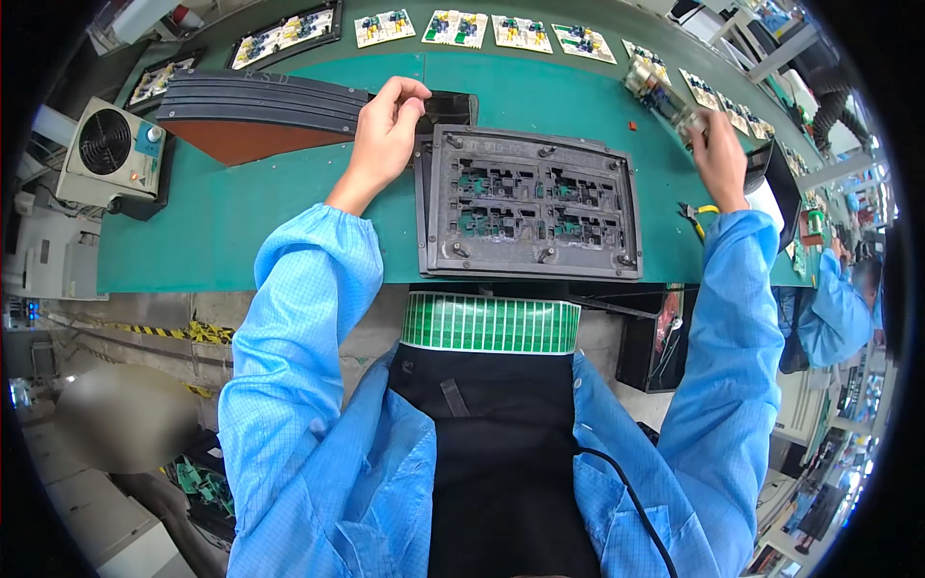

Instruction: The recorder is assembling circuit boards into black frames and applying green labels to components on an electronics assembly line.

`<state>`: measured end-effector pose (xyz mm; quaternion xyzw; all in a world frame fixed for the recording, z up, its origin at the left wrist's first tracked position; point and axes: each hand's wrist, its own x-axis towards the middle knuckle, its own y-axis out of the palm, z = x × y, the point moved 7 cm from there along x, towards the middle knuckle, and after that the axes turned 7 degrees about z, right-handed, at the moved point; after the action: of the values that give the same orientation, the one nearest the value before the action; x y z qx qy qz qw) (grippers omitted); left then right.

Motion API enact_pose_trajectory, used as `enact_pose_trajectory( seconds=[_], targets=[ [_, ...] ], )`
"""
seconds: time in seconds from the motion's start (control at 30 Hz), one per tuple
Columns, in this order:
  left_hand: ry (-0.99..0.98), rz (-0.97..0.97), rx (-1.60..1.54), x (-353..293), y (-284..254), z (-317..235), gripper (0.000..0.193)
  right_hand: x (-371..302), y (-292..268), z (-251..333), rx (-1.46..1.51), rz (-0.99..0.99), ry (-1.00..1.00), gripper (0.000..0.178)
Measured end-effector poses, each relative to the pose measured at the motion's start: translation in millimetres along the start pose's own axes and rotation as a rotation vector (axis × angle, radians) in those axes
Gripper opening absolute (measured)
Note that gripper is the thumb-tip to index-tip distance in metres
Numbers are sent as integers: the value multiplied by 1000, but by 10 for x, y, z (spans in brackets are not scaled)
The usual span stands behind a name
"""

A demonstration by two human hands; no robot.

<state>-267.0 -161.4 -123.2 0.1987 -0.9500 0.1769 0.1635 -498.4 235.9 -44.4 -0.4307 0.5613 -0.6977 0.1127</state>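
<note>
My right hand [719,159] grips the near end of a populated circuit board [659,91], held tilted at the right of the green bench. My left hand [383,135] has its fingers curled together between a stack of black frames [265,101] and a small dark tray [451,108]; what its fingertips hold, if anything, is hidden. In front of me lies a black fixture plate [530,246] with cut-out pockets and several screw posts. Yellow-handled pliers [696,218] rest near my right sleeve.
Several circuit boards [455,29] line the far side of the bench [241,241]. A fan unit [106,144] stands at its left end. A roll of green labels [489,323] sits at the front edge. Another person in a blue sleeve [836,313] is at the far right.
</note>
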Motion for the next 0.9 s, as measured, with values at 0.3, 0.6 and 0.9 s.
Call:
enact_pose_trajectory(
  seconds=[0.3,0.6,0.9],
  targets=[
    [-8,14,-68,26,-19,45,17,-203,409,58,8,251,-62,52],
    [154,-151,-31,-217,-76,-430,14,-271,-271,450,-151,68,-132,45],
    [-444,347,-1110,-940,1105,-1462,77,-980,-1138,1921,-43,-37,-537,62]
  ],
)
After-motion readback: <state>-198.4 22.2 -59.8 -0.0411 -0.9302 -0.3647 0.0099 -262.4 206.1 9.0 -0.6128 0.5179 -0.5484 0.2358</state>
